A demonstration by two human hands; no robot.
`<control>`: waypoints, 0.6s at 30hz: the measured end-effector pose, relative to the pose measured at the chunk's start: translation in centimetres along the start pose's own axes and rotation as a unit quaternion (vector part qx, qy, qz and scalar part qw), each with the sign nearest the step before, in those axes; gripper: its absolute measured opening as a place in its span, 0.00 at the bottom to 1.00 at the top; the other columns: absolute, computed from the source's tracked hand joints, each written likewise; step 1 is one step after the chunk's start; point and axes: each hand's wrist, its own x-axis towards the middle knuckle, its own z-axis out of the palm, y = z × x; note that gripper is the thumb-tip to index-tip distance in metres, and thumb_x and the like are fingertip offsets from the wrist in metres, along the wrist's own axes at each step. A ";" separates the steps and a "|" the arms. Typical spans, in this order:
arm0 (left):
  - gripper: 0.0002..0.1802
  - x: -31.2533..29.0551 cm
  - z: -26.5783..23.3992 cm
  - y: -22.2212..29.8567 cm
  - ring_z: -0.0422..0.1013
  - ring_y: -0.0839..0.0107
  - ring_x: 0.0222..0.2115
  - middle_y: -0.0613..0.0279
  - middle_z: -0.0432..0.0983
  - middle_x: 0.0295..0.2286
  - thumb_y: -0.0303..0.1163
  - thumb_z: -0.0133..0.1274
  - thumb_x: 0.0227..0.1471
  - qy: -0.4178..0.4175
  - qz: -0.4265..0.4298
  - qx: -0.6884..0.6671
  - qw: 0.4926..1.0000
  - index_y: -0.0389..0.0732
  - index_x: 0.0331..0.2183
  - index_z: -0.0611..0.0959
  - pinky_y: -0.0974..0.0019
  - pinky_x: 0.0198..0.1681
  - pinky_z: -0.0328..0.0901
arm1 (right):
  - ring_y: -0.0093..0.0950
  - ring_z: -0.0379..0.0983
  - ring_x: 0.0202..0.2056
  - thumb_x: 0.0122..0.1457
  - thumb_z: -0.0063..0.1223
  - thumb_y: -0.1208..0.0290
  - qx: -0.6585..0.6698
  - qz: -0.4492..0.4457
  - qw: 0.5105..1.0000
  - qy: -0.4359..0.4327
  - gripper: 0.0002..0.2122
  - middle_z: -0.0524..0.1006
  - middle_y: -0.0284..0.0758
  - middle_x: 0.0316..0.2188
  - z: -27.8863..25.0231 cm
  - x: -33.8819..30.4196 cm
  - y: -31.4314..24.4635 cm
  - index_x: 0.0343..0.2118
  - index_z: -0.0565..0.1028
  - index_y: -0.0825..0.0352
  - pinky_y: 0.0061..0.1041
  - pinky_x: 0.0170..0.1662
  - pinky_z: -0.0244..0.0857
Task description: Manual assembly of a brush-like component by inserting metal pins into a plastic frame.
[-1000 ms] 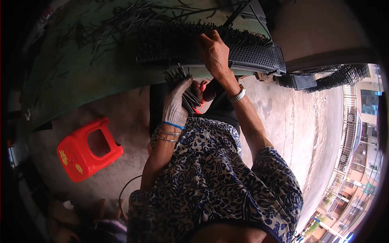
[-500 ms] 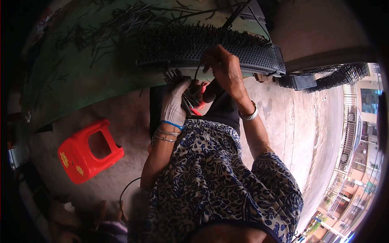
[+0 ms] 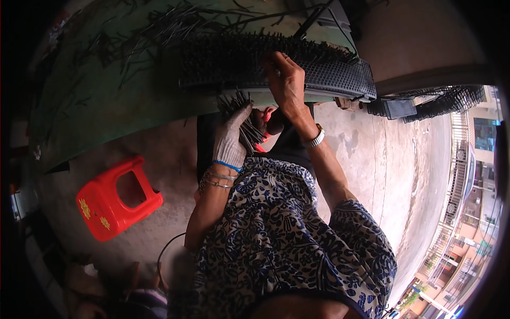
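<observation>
My left hand point(image 3: 231, 135), in a whitish knit glove, is closed around a bundle of thin black strips point(image 3: 235, 102) in front of the table's near edge. The strips' far ends fan out beyond its fingers. My bare right hand point(image 3: 287, 87) is over the long black perforated panel point(image 3: 342, 78), fingers drawn together at its holes. Whatever the fingertips hold is too dark to make out. Many black strips point(image 3: 228, 53) stand upright in the panel, densest along its far side.
Loose black strips point(image 3: 170, 26) lie scattered over the green tabletop point(image 3: 106, 117). A red plastic stool point(image 3: 119, 199) is on the floor to the left. At the far right sits another dark rack point(image 3: 438, 106). Dark metal bars point(image 3: 311, 21) rise behind the panel.
My right hand has moved away from the left hand and forward over the panel. A strip that hung below its fingers no longer shows. My left hand has barely moved.
</observation>
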 end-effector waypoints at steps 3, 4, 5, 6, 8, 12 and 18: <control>0.09 -0.2 0.6 -0.1 0.75 0.68 0.25 0.59 0.78 0.27 0.31 0.55 0.54 0.027 0.009 -0.005 1.000 0.34 0.33 0.80 0.68 0.30 0.72 | 0.29 0.74 0.28 0.53 0.56 0.77 -0.103 -0.030 0.994 -0.016 0.10 0.73 0.38 0.30 0.3 -0.1 0.3 0.39 0.76 0.65 0.23 0.32 0.67; 0.09 -0.1 0.5 -0.1 0.75 0.68 0.25 0.59 0.78 0.27 0.31 0.55 0.54 0.028 0.009 -0.005 1.000 0.34 0.33 0.80 0.68 0.30 0.72 | 0.31 0.74 0.30 0.52 0.58 0.74 -0.151 -0.037 0.988 -0.016 0.11 0.73 0.39 0.31 0.5 0.0 -0.2 0.39 0.77 0.64 0.25 0.33 0.68; 0.09 0.2 0.2 -0.2 0.75 0.68 0.26 0.59 0.78 0.27 0.31 0.54 0.54 0.026 0.006 -0.011 1.000 0.34 0.33 0.80 0.68 0.30 0.72 | 0.31 0.74 0.30 0.52 0.58 0.74 -0.150 -0.037 0.988 -0.016 0.11 0.73 0.39 0.31 0.4 -0.1 -0.6 0.39 0.77 0.64 0.25 0.33 0.68; 0.09 0.3 0.1 -0.3 0.76 0.68 0.26 0.58 0.78 0.27 0.30 0.54 0.54 0.024 0.003 -0.016 1.000 0.34 0.34 0.80 0.67 0.31 0.72 | 0.31 0.74 0.30 0.53 0.58 0.71 -0.163 -0.021 0.986 -0.006 0.11 0.74 0.39 0.30 0.2 -0.2 -1.1 0.39 0.78 0.64 0.25 0.34 0.68; 0.09 0.0 0.7 -0.2 0.76 0.67 0.27 0.58 0.78 0.27 0.30 0.54 0.54 0.022 0.008 -0.008 1.000 0.33 0.34 0.79 0.67 0.31 0.73 | 0.31 0.75 0.30 0.53 0.59 0.69 -0.176 -0.005 0.984 0.004 0.11 0.74 0.39 0.29 -1.0 -0.3 -2.2 0.39 0.78 0.64 0.26 0.34 0.68; 0.09 0.3 0.3 -0.5 0.76 0.66 0.28 0.57 0.78 0.28 0.27 0.54 0.53 0.025 0.038 0.009 0.999 0.32 0.36 0.79 0.66 0.33 0.74 | 0.28 0.76 0.28 0.56 0.56 0.71 0.064 0.129 0.960 -0.240 0.09 0.76 0.38 0.25 -3.4 -1.2 -3.6 0.37 0.76 0.69 0.24 0.32 0.68; 0.10 -0.3 1.4 0.0 0.76 0.63 0.27 0.57 0.78 0.29 0.26 0.55 0.53 0.062 0.039 0.001 0.997 0.32 0.37 0.78 0.65 0.34 0.74 | 0.22 0.76 0.25 0.58 0.52 0.77 0.104 0.128 0.966 -0.197 0.04 0.78 0.37 0.26 -4.2 -1.1 -3.5 0.34 0.74 0.72 0.20 0.29 0.68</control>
